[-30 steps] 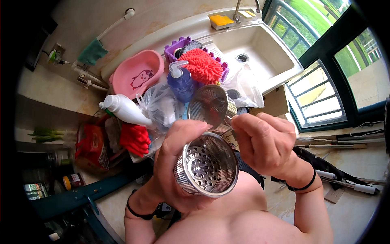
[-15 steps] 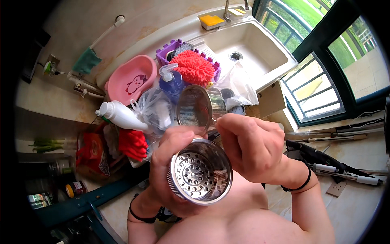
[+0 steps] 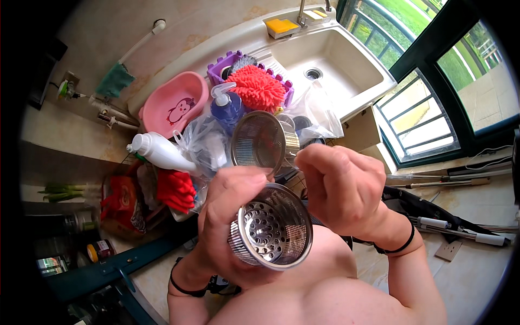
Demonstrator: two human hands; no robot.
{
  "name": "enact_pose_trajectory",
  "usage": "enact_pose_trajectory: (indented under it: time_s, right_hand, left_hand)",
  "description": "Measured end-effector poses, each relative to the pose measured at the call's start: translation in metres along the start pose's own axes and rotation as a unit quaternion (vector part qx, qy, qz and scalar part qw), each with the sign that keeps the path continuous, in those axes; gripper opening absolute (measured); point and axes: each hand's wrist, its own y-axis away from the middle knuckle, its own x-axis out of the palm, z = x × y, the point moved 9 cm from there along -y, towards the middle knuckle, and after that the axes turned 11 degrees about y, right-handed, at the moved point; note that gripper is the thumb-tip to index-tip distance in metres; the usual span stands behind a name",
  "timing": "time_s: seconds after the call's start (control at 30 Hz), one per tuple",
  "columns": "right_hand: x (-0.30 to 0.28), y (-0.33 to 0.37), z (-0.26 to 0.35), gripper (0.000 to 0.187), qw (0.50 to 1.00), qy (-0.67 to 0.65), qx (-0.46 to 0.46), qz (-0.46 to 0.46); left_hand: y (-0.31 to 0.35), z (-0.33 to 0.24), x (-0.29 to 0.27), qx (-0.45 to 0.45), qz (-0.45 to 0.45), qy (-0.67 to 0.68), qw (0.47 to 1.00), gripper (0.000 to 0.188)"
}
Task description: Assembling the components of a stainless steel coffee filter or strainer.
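Note:
My left hand (image 3: pixel 227 203) is wrapped round a shiny metal strainer basket (image 3: pixel 264 230), tilted so that its round-holed bottom shows. Just beyond its rim is a second metal strainer basket (image 3: pixel 257 142), finely perforated, with its mouth tipped to the left. The left fingertips reach the lower edge of this second basket. My right hand (image 3: pixel 346 189) is closed in a pinch close to that basket's right side. Whatever lies between the right fingers is hidden.
Beyond the hands stand a blue pump bottle (image 3: pixel 226 111), a red chenille mitt (image 3: pixel 255 88) in a purple basket (image 3: pixel 216 69), a pink basin (image 3: pixel 154 100), a white bottle (image 3: pixel 162 151) and clear plastic bags (image 3: pixel 319 116). A white sink (image 3: pixel 346 70) lies at the far right.
My right hand has shifted slightly right and away from the baskets. The far basket has moved a little left, and the near one has tilted and moved slightly right.

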Motion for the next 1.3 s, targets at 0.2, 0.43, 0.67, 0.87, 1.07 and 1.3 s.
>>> enact_pose_trajectory:
  time_s: [0.2, 0.43, 0.67, 0.87, 1.07, 1.3]
  right_hand:
    - [0.001, -0.013, -0.002, 0.025, 0.996, 0.004, -0.082, 0.034]
    - [0.019, -0.009, -0.011, 0.021, 0.995, -0.045, -0.03, 0.085]
    - [0.032, -0.013, -0.019, 0.022, 0.98, -0.105, 0.048, 0.16]
    - [0.043, -0.006, -0.011, 0.022, 0.972, -0.059, 0.068, 0.217]
    - [0.041, -0.007, -0.011, 0.023, 0.975, -0.043, 0.035, 0.216]
    - [0.036, -0.014, -0.012, 0.025, 0.969, -0.069, -0.006, 0.235]
  left_hand:
    - [-0.016, -0.018, 0.01, 0.009, 0.074, -0.077, 0.994, 0.086]
    - [-0.013, -0.015, 0.016, 0.002, 0.081, -0.086, 0.993, 0.091]
    - [-0.01, -0.009, 0.013, -0.011, 0.08, -0.058, 0.995, 0.089]
    - [-0.003, -0.004, 0.021, -0.012, 0.086, -0.086, 0.992, 0.088]
    - [0.001, -0.002, 0.016, -0.022, 0.079, -0.055, 0.995, 0.093]
    - [0.027, 0.036, 0.003, -0.236, -0.072, 0.316, 0.916, 0.105]
